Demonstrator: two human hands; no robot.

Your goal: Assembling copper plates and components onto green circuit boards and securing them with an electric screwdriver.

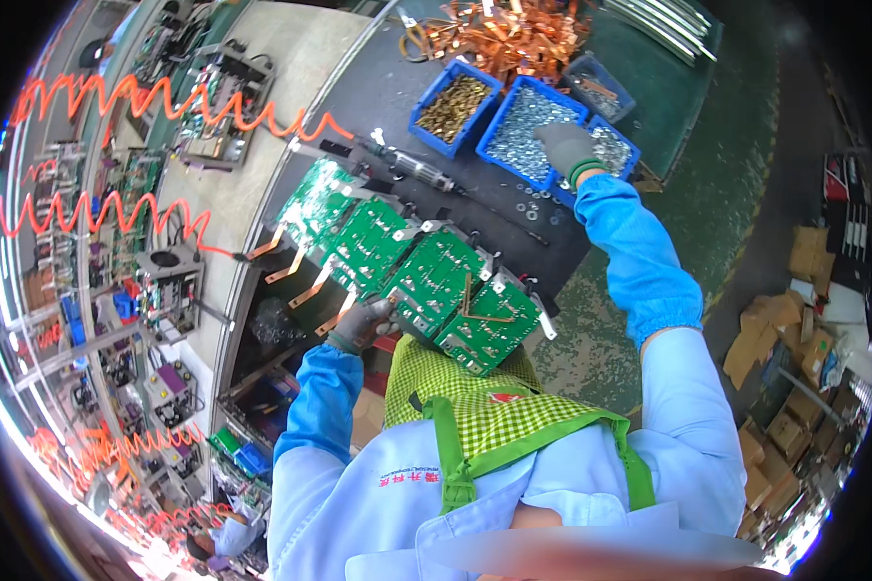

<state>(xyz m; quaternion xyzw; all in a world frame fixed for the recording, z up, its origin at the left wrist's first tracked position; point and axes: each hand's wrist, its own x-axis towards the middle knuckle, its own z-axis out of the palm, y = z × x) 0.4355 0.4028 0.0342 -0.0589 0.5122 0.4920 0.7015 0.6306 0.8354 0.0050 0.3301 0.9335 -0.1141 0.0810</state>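
My left hand [358, 325], in a grey glove, is curled at the near edge of a row of green circuit boards [440, 276]; whatever its fingers hold is hidden. Bent copper strips [307, 283] stick out from the boards' left side, close to that hand. A loose-looking copper piece [486, 317] lies across the rightmost board. My gloved right hand [564, 148] is over a blue bin of small silvery metal parts [528, 121], its fingers bunched and pointing down. What is between them cannot be seen.
An electric screwdriver [419, 169] lies behind the boards. Beside the silvery parts stand a blue bin of brass-coloured parts [455, 108] and a smaller blue bin [612, 149]. Loose washers [528, 205] dot the dark table. Farther back are copper pieces [504, 39] and pliers [414, 37]; orange coiled hoses [179, 97] hang left.
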